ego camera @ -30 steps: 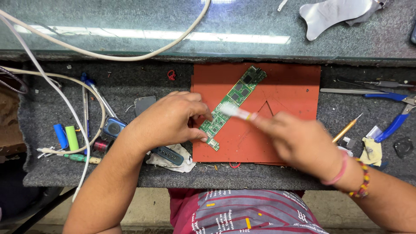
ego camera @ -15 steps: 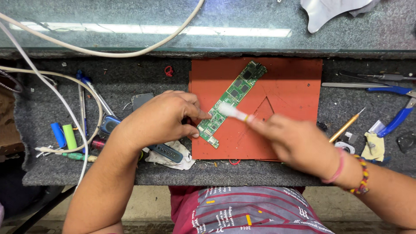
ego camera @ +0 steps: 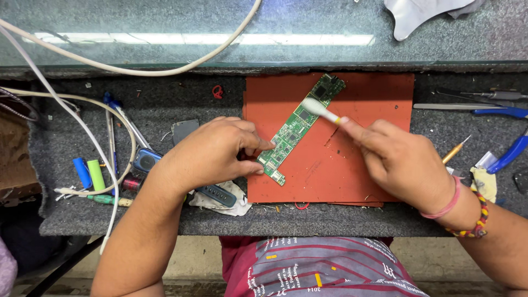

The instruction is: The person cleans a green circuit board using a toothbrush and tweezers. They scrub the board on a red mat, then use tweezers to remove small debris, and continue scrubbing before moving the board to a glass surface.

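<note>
Workbench, seen from above: dark grey felt-covered surface with a glass-topped shelf along the far edge.

Thick white cable — loops across the glass and down the left side of the bench.

Red-orange work mat — lies flat at the centre of the bench, square to its front edge.

Left hand — rests at the mat's left edge, fingertips closed lightly on the near end of the board and pinning it to the mat.

Right hand — over the right half of the mat, thumb and fingers pinched shut on the handle of a small brush; pink and beaded bands at the wrist.

Green circuit board — long and narrow, lying diagonally on the mat, near end at lower left under the left fingertips, far end toward the mat's upper edge.

White brush — its pale head touches the upper part of the board, the handle running back to the right fingers.

Blue-handled pliers — on the felt, far right, well apart from the mat.

White cloth — crumpled, just below the left wrist, with a dark blue tool on it.

Blue and green cylinders — side by side, far left.

Yellow-handled pick — just right of the right hand.
</note>
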